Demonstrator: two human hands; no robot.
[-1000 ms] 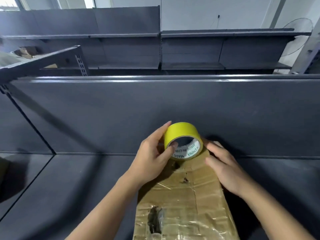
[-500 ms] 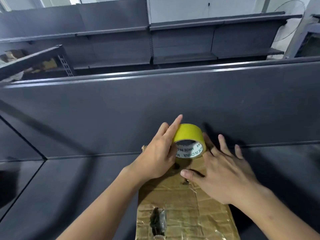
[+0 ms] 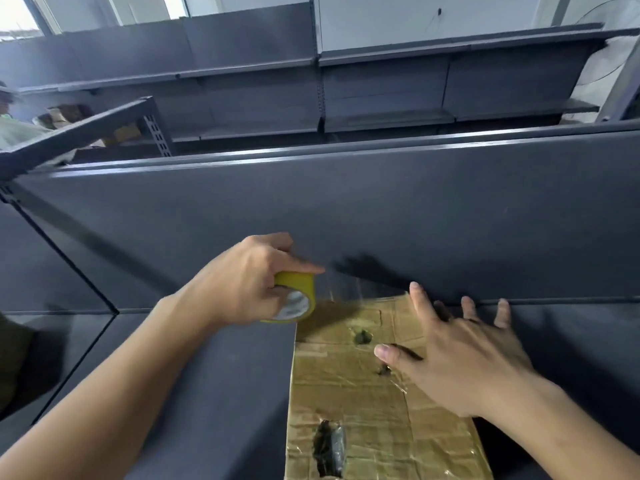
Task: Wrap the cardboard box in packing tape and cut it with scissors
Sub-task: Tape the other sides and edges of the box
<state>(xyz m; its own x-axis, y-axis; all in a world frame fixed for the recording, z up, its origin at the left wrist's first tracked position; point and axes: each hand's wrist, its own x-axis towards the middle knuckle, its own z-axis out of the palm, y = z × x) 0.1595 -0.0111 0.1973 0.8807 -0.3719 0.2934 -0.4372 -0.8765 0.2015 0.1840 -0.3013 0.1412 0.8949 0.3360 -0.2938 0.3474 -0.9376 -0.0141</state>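
1. The cardboard box (image 3: 346, 386) lies on the dark shelf (image 3: 207, 393). Its long axis runs from the person straight away to the back panel (image 3: 381, 209), and its far end is close against that panel. The top is creased, already filmed with clear tape, and torn in a few spots.
2. The left hand (image 3: 246, 282) has its fingers curled round the yellow tape roll (image 3: 298, 285). It holds the roll just off the box's far left corner, raised slightly above the top face.
3. The right hand (image 3: 464, 365) holds nothing. Its fingers (image 3: 420, 306) are straight and spread, palm down on the far right part of the box top, with the fingertips reaching past the far edge.
4. A clear tape strip (image 3: 346, 289) seems to stretch rightward from the roll along the far edge. It is blurred, so I cannot tell where it is stuck down.
5. Key relation: the roll is left of the box and the open hand is right of it, so the strip crosses the box's short axis.
6. Judgement: the left hand is the nearer one to carry the roll round the box, while the right steadies it.
7. No scissors are in view, and the cut is not yet due.
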